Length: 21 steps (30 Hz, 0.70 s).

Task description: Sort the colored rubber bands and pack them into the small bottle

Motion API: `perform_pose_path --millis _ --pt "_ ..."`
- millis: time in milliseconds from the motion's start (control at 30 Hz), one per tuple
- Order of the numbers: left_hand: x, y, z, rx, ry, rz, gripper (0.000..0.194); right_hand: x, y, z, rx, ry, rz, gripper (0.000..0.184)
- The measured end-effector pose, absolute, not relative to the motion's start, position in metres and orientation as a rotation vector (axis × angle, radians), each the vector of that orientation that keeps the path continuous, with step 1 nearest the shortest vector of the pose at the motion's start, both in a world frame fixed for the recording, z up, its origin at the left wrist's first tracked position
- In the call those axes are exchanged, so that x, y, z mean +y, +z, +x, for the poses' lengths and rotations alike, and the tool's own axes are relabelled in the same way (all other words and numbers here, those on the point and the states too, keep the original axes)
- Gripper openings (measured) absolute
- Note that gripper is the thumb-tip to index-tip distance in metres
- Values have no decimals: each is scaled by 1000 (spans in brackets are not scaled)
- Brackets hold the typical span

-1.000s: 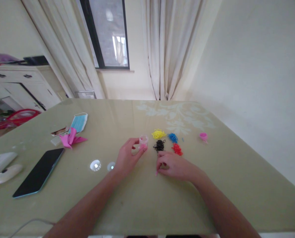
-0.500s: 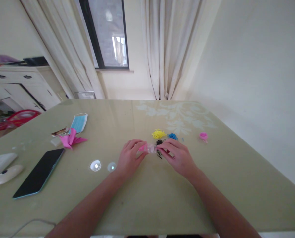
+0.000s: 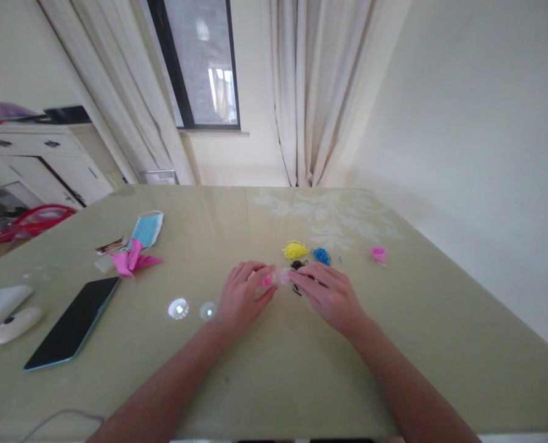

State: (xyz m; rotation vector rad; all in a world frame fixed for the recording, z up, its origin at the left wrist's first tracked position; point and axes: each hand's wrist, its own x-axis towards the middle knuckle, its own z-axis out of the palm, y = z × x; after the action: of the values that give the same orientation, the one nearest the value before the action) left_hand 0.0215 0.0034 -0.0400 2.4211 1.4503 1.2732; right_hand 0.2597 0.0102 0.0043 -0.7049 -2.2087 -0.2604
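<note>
My left hand (image 3: 247,294) is closed on a small clear-and-pink container (image 3: 281,276), which lies sideways between both hands. The fingers of my right hand (image 3: 331,294) are pinched together at its clear end; whether they hold anything small there is hidden. Just beyond lies a little heap of thin black bands (image 3: 297,264), partly covered by the right fingers. A heap of thin yellow bands (image 3: 294,250) and one of blue bands (image 3: 321,256) sit farther back on the table.
A small pink cup-shaped piece (image 3: 379,255) stands to the right. On the left are a dark-screened phone or tablet (image 3: 74,323), a white mouse (image 3: 16,325), a pink folded paper shape (image 3: 134,259) and a blue face mask (image 3: 147,230). Two shiny clear discs (image 3: 178,309) lie beside my left wrist.
My right fingers have shifted slightly and closed over the container's clear end. Less of the container's pink part shows beside my left fingers. The other things stay where they were.
</note>
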Motion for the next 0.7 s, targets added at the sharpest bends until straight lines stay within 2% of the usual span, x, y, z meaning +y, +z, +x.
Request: perform_pose_path --millis 133,267,367,467,567,700 --pt "5 -33 22 1385 1268 2062 24 13 5 263 -2001 5 -787 25" --pt "6 -30 23 1261 1209 2026 27 18 3 263 -1887 277 -884 17" --pt "5 -34 25 1175 1172 2102 32 20 0 258 -1910 499 -911 35" --pt "3 -38 29 1106 1179 2175 35 19 0 252 -1969 663 -881 35" --pt "2 -42 31 1102 1204 2163 39 20 4 255 -1906 657 -898 27" --pt "4 -48 33 1224 1252 2102 35 28 9 268 -1651 452 -979 25"
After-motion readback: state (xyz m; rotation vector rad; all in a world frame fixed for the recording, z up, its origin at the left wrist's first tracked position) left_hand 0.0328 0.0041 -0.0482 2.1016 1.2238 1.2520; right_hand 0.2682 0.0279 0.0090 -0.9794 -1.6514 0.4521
